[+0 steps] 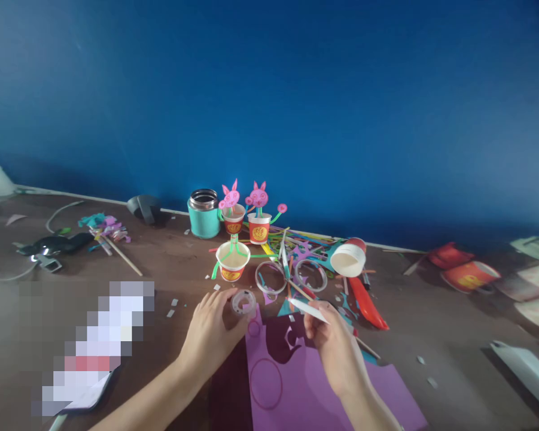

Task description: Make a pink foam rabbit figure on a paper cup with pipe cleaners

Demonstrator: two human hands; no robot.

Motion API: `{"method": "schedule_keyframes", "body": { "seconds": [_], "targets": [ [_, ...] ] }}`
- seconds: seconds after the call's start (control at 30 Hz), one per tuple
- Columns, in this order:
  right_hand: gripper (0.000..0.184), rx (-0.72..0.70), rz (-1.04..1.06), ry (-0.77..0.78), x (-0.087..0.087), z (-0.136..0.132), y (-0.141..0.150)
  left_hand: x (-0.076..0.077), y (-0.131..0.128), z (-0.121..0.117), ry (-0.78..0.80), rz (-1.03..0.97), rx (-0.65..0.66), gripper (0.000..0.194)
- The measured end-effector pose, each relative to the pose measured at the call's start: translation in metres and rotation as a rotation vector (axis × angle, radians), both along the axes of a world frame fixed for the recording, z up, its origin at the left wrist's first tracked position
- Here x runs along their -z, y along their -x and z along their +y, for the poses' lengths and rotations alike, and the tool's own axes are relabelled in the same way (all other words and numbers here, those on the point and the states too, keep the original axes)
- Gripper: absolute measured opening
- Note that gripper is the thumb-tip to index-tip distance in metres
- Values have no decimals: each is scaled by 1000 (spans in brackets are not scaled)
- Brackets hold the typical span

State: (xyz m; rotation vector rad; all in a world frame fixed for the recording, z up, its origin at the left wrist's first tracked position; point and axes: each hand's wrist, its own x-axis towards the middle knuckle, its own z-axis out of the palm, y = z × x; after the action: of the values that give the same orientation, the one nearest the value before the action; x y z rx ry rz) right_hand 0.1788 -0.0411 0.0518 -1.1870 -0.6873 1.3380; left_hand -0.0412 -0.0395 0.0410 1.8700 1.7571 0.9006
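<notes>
My left hand (213,323) grips a small roll of clear tape (238,304) between thumb and fingers, at the top left corner of a purple sheet (314,389). Two red circles are drawn on the sheet, and a large curved piece is cut out of its upper part. Over the sheet's upper right, my right hand (334,344) pinches a slim white pen-like thing (307,309), its tip pointing up and left. Scissors (285,258) with clear ring handles (311,275) lie beyond the hands. What the right palm covers is hidden.
Paper cups with pink pig faces (231,196) stand behind a cup with green arms (232,263). Nearby are a turquoise thermos (204,215), a tipped cup (349,258), a red pouch (370,304) and colourful scraps (103,226). A phone-like device (87,392) lies left.
</notes>
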Motion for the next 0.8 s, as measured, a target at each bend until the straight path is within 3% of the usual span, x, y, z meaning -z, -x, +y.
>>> {"method": "schedule_keyframes", "body": {
  "seconds": [0.1, 0.2, 0.37, 0.6, 0.8],
  "targets": [
    [19, 41, -15, -21, -2, 1, -3, 1, 2, 1, 4, 45, -23, 38],
    [20, 85, 31, -7, -4, 7, -4, 0, 2, 2, 19, 63, -9, 28],
    [22, 118, 106, 4, -7, 32, -5, -5, 3, 4, 13, 123, -14, 28],
    [23, 221, -36, -152, -3, 50, -6, -18, 13, 3, 36, 338, -102, 24],
    [33, 290, -147, -251, 0, 46, -15, -8, 16, 6, 59, 457, -88, 26]
  ]
}}
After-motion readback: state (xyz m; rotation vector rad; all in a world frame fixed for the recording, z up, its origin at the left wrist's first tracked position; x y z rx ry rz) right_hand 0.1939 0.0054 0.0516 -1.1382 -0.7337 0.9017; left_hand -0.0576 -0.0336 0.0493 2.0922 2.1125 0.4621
